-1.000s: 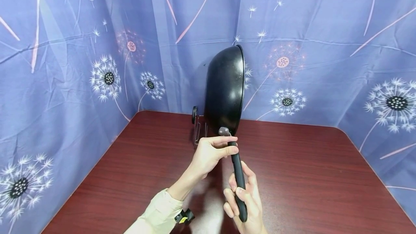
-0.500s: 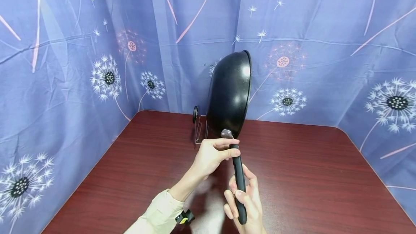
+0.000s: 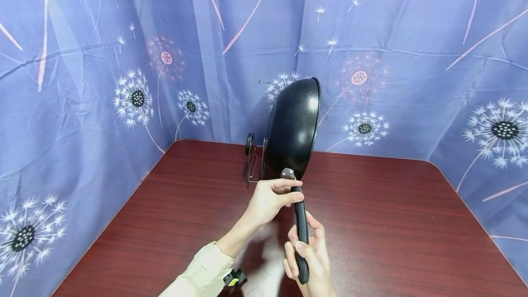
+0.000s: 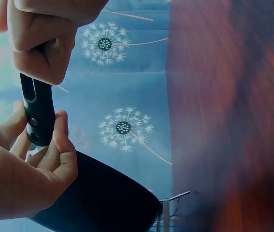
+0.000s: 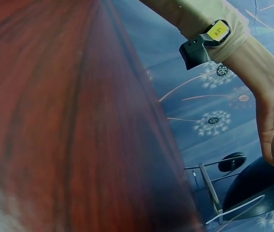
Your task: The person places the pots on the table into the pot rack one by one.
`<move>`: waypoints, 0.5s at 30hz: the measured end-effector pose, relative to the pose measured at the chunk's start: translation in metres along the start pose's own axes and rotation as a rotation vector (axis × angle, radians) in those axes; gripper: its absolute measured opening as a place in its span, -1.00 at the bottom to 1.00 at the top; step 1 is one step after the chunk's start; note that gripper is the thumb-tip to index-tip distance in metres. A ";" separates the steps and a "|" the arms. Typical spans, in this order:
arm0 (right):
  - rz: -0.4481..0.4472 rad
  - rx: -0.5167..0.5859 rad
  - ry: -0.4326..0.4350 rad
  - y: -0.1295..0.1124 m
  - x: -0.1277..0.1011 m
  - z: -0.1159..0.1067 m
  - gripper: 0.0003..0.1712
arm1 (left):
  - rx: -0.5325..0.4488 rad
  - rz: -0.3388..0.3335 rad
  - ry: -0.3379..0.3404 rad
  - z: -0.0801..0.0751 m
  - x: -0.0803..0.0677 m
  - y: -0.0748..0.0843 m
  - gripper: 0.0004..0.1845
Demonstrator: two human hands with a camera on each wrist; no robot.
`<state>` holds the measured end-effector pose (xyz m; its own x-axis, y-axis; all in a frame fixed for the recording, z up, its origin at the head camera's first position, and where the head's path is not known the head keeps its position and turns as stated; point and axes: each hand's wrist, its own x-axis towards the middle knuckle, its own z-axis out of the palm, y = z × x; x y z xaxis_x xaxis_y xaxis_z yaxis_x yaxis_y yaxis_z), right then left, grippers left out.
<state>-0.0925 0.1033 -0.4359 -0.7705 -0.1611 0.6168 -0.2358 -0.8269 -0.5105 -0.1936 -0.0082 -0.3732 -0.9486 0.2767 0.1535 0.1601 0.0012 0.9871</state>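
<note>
A black wok (image 3: 293,125) stands on its side near the back of the table, its rounded underside facing left and toward me. My left hand (image 3: 266,201) pinches the black handle (image 3: 301,223) near the metal bracket (image 3: 288,173) that joins it to the bowl. Lower down, my right hand (image 3: 310,255) holds the handle's end, with its fingers curled about it. A wire rack (image 3: 253,164) is at the wok's left and partly hidden behind it. In the right wrist view, the wok's bowl (image 5: 252,186) is at the rack (image 5: 209,186), among its wires.
A black disc (image 3: 249,144) is at the rack's left end. The brown wooden table (image 3: 392,223) runs back to a blue curtain (image 3: 371,22) with dandelion prints, which also encloses both sides. A wrist camera (image 3: 234,278) sits below my left sleeve.
The wok has come down and shifted slightly right, its rim tilting a little more. Both hands have kept their hold on the handle. The rack has shifted very slightly right.
</note>
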 end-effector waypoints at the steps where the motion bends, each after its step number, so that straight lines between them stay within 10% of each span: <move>1: 0.003 -0.008 0.002 0.000 0.000 0.000 -0.23 | -0.003 -0.003 0.001 0.000 0.000 -0.001 -0.69; 15: -0.005 -0.001 -0.049 0.004 0.001 -0.006 -0.25 | -0.035 -0.012 0.004 0.001 0.003 -0.009 -0.67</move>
<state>-0.0974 0.1033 -0.4408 -0.7391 -0.1831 0.6483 -0.2402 -0.8275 -0.5075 -0.1976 -0.0068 -0.3820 -0.9514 0.2734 0.1419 0.1393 -0.0288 0.9898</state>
